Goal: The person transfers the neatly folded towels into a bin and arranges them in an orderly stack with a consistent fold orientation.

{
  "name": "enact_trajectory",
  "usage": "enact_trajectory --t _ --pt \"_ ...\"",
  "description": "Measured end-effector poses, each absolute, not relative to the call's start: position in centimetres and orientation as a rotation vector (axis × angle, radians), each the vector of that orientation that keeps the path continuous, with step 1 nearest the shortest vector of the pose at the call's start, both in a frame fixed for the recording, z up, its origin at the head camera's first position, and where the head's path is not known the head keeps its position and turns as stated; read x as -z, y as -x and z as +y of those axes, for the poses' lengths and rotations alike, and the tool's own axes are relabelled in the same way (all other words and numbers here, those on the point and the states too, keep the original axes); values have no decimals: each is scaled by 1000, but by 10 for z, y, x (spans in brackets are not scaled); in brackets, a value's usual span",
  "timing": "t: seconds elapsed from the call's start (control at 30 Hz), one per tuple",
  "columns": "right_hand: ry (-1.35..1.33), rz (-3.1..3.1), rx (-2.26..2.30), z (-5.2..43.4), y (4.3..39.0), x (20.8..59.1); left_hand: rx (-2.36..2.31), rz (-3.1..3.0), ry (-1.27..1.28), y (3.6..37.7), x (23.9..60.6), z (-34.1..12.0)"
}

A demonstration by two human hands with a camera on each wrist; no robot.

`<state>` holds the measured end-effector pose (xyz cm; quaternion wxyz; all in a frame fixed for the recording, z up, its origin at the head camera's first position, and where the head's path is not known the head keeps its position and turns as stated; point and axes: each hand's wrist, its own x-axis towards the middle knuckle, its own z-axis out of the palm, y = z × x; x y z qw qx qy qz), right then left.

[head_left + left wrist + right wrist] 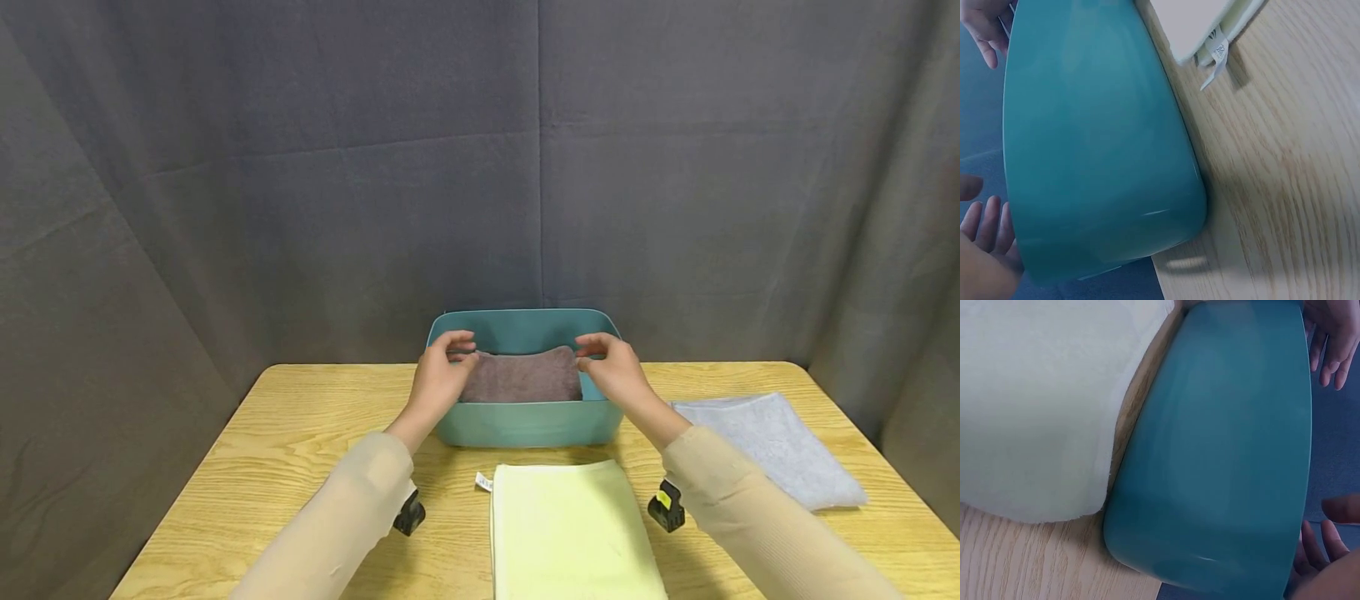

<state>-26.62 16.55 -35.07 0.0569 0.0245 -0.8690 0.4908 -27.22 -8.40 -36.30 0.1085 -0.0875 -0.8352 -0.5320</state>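
Glossy smooth plastic teal bin [525, 425], matt fluffy cloth brown towel [522, 377] (wood-grain table [300, 417])

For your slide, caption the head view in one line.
Both hands, left hand and right hand, hold a folded brown towel inside a teal plastic tub.

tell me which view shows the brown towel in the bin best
The head view: the folded brown towel lies inside the teal bin, with the left hand and right hand at its two ends. Both wrist views show only the bin's outer wall and fingers; the towel is hidden.
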Motion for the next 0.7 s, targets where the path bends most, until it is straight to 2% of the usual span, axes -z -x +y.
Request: enact_trajectory --t 0.7 --pt "-180 -2373 -1689 183 231 349 1704 -2339 353 245 359 -91"
